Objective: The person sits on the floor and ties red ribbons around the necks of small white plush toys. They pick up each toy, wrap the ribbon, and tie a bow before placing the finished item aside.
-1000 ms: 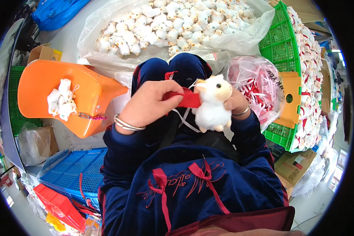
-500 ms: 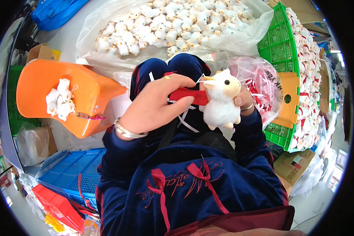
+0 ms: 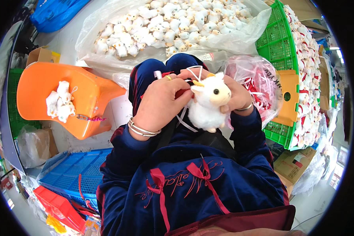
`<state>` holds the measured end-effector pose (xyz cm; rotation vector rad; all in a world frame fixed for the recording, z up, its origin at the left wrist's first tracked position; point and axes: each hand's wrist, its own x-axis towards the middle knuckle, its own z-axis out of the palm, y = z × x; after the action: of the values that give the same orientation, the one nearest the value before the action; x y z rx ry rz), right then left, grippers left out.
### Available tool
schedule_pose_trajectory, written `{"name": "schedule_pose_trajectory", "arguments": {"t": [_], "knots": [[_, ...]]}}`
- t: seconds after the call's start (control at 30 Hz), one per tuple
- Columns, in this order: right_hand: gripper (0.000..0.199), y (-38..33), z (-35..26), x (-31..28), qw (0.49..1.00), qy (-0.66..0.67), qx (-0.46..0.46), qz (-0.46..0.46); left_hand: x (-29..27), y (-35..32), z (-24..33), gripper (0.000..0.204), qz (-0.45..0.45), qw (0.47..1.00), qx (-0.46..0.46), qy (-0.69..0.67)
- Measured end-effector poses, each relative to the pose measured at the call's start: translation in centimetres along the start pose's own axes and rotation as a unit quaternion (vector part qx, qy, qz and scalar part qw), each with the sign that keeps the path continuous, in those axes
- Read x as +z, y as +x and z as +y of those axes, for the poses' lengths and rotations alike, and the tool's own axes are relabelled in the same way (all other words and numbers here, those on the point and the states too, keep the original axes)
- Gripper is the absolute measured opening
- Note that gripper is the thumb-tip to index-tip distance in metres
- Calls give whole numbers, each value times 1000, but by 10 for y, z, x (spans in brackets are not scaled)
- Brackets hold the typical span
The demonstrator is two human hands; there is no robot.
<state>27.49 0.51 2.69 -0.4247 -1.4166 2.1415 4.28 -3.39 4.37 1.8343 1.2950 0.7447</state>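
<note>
A white plush sheep point(image 3: 207, 103) with tan ears and a white hanging loop stands upright above my lap, facing right. My right hand point(image 3: 239, 93) grips it from behind and the right, its fingers reaching past the toy's back; the plush hides part of them. Close against its left side, my left hand point(image 3: 161, 103) pinches a red fabric strip point(image 3: 180, 93), now mostly covered by my fingers. White ribbon ends point(image 3: 187, 122) dangle below. Whether the strip goes round the toy's neck is hidden.
A clear plastic sheet heaped with white plush toys point(image 3: 173, 29) lies ahead. On the left, an orange chair point(image 3: 35, 90) carries several more. At right sit a plastic bag of red strips point(image 3: 259, 92) and a green crate point(image 3: 277, 47) beside toys with red pieces. Blue crates point(image 3: 72, 171) stand lower left.
The plush has shifted left and slightly down. My left hand has drawn in close to it, bunching the red strip that was stretched out. My right fingers now show behind the toy.
</note>
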Motion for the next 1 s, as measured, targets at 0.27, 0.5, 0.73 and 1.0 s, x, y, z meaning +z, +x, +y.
{"name": "schedule_pose_trajectory", "arguments": {"t": [0.27, 0.5, 0.73, 1.0], "knots": [[80, -1, 0, 0, 996, -75, 32, 37, -2, -7, -19, 33, -127, 939, -14, -319], [39, 13, 1, 6, 963, -231, 39, 130, 7, -3, -17, 43, -32, 917, -132, -376], [18, 22, 7, 1, 930, -314, 51, 183, -5, 3, -36, 38, -18, 927, -142, -346], [19, 49, 29, -6, 848, -470, 54, 237, -14, 17, -54, 49, -36, 980, -180, -83]]}}
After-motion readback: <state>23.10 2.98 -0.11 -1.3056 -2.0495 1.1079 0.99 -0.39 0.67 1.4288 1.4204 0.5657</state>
